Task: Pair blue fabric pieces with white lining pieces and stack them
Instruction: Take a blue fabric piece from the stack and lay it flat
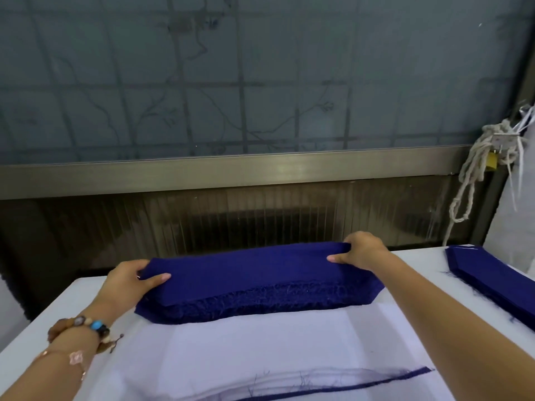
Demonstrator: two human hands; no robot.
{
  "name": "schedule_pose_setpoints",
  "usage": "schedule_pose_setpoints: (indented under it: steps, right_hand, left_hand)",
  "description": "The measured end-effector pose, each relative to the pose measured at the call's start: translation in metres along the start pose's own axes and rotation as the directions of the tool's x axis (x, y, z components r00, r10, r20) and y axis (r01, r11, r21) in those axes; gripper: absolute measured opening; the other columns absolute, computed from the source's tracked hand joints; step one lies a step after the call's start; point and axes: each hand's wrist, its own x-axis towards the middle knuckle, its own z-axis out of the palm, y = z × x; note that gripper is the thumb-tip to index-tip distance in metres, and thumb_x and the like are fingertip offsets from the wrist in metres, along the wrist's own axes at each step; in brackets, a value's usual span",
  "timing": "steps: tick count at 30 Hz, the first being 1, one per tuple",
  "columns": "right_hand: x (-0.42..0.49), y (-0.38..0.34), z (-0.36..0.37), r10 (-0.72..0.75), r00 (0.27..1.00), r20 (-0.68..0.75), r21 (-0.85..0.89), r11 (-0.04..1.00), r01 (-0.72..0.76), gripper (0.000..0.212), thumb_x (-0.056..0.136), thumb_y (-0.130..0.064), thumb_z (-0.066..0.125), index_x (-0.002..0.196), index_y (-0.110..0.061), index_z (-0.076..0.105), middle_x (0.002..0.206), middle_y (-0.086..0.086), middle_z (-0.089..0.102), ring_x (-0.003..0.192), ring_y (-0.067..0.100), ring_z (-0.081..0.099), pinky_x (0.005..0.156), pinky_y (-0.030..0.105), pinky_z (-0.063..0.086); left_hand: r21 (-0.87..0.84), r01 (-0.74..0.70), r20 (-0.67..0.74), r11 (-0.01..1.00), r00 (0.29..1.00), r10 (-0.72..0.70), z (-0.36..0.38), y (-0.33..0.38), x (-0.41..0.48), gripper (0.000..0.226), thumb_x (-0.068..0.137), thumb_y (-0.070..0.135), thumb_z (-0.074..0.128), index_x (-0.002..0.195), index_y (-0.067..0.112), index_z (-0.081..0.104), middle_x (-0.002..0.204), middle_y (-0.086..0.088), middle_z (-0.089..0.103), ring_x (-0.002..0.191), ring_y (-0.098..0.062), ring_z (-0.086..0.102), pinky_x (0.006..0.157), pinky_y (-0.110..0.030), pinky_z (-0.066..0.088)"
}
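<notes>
Head view: left hand (pixel 131 280) and right hand (pixel 359 250) grip the two ends of a thick blue fabric stack (pixel 254 279) on the white surface (pixel 66 302).
The left hand's fingers curl round the stack's left end, thumb on top; the right hand pinches the far right corner, fingers folded over the edge. The stack lies across the far part of the white lining pieces (pixel 260 351), which spread toward the camera. A second blue stack (pixel 492 282) sits well apart at the right. Beaded bracelets (pixel 86 328) circle the left wrist.
</notes>
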Motion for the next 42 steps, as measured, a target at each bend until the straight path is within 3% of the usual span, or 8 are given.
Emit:
schedule_pose_setpoints:
  steps: [4, 8, 10, 13, 19, 24, 31, 42]
  right_hand:
    - [-0.005, 0.021, 0.002, 0.161, 0.973, -0.165, -0.018, 0.986, -0.166, 0.06, 0.075, -0.065, 0.067, 0.122, -0.028, 0.06, 0.132, 0.006, 0.046, 0.127, 0.032, 0.035, 0.101, 0.043, 0.035]
    - [-0.014, 0.024, 0.008, 0.093, 0.935, -0.343, 0.03, 0.996, -0.088, 0.04, 0.083, -0.053, 0.067, 0.112, -0.025, 0.066, 0.12, 0.002, 0.058, 0.119, 0.029, 0.043, 0.096, 0.04, 0.035]
    - [-0.019, 0.027, 0.008, 0.099, 0.922, -0.374, 0.235, 0.972, -0.01, 0.028, 0.087, -0.045, 0.066, 0.101, -0.02, 0.066, 0.105, 0.003, 0.067, 0.106, 0.028, 0.054, 0.089, 0.04, 0.042]
    - [-0.033, 0.031, 0.003, 0.129, 0.92, -0.37, 0.595, 0.793, 0.128, 0.015, 0.09, -0.028, 0.067, 0.098, -0.016, 0.067, 0.092, 0.003, 0.07, 0.082, 0.022, 0.063, 0.077, 0.041, 0.054]
    - [-0.067, 0.04, -0.009, 0.225, 0.927, -0.3, 0.825, 0.549, 0.133, 0.012, 0.091, -0.02, 0.066, 0.102, -0.014, 0.065, 0.088, 0.001, 0.068, 0.079, 0.02, 0.064, 0.059, 0.028, 0.052]
    - [-0.11, 0.059, -0.014, 0.155, 0.938, -0.309, 0.729, 0.672, 0.13, 0.012, 0.092, -0.023, 0.064, 0.092, -0.011, 0.066, 0.07, -0.003, 0.061, 0.062, 0.011, 0.054, 0.052, 0.019, 0.038]
    - [-0.171, 0.091, 0.008, 0.11, 0.965, -0.238, 0.599, 0.799, 0.057, 0.021, 0.092, -0.025, 0.065, 0.075, -0.012, 0.064, 0.069, 0.003, 0.064, 0.064, 0.018, 0.057, 0.06, 0.027, 0.045]
    - [-0.226, 0.118, 0.034, 0.055, 0.981, -0.187, 0.5, 0.865, 0.047, 0.029, 0.089, -0.023, 0.069, 0.064, -0.013, 0.058, 0.056, -0.004, 0.054, 0.053, 0.013, 0.049, 0.05, 0.019, 0.036]
  left_hand:
    - [-0.106, 0.001, -0.094, 0.994, 0.995, -0.011, 0.007, -0.002, -0.009, 0.005, 0.086, 0.024, 0.071, 0.086, 0.025, 0.066, 0.079, 0.002, 0.07, 0.078, -0.02, 0.065, 0.063, -0.033, 0.051]
    - [-0.047, -0.041, -0.274, 0.998, 0.961, 0.026, 0.013, 0.006, -0.021, 0.01, 0.09, 0.019, 0.067, 0.08, 0.015, 0.067, 0.069, -0.003, 0.066, 0.069, -0.022, 0.061, 0.063, -0.037, 0.049]
    - [-0.051, -0.05, -0.339, 0.997, 0.94, 0.03, 0.011, 0.011, -0.027, 0.014, 0.091, 0.018, 0.064, 0.08, 0.009, 0.067, 0.069, -0.008, 0.066, 0.067, -0.026, 0.061, 0.063, -0.039, 0.049]
    - [-0.188, -0.048, -0.387, 0.981, 0.921, -0.029, 0.0, 0.025, -0.038, 0.008, 0.091, 0.013, 0.064, 0.087, 0.008, 0.067, 0.074, -0.011, 0.067, 0.068, -0.023, 0.064, 0.057, -0.029, 0.046]
    - [-0.363, -0.056, -0.373, 0.93, 0.924, -0.09, -0.029, 0.048, -0.07, 0.006, 0.087, 0.007, 0.067, 0.087, 0.013, 0.067, 0.079, -0.008, 0.067, 0.073, -0.017, 0.064, 0.06, -0.026, 0.049]
    - [-0.432, 0.008, -0.29, 0.902, 0.946, -0.147, -0.044, 0.046, -0.11, 0.006, 0.086, 0.009, 0.068, 0.087, 0.015, 0.066, 0.082, -0.006, 0.067, 0.077, -0.015, 0.062, 0.059, -0.026, 0.049]
    - [-0.483, 0.15, -0.147, 0.863, 0.958, -0.248, -0.041, 0.026, -0.168, 0.006, 0.087, 0.014, 0.067, 0.081, 0.013, 0.066, 0.085, -0.007, 0.067, 0.078, -0.023, 0.063, 0.061, -0.031, 0.053]
    - [-0.454, 0.34, 0.006, 0.824, 0.925, -0.379, -0.033, -0.001, -0.213, 0.009, 0.082, 0.013, 0.073, 0.077, 0.008, 0.067, 0.08, -0.011, 0.067, 0.07, -0.026, 0.06, 0.055, -0.03, 0.05]
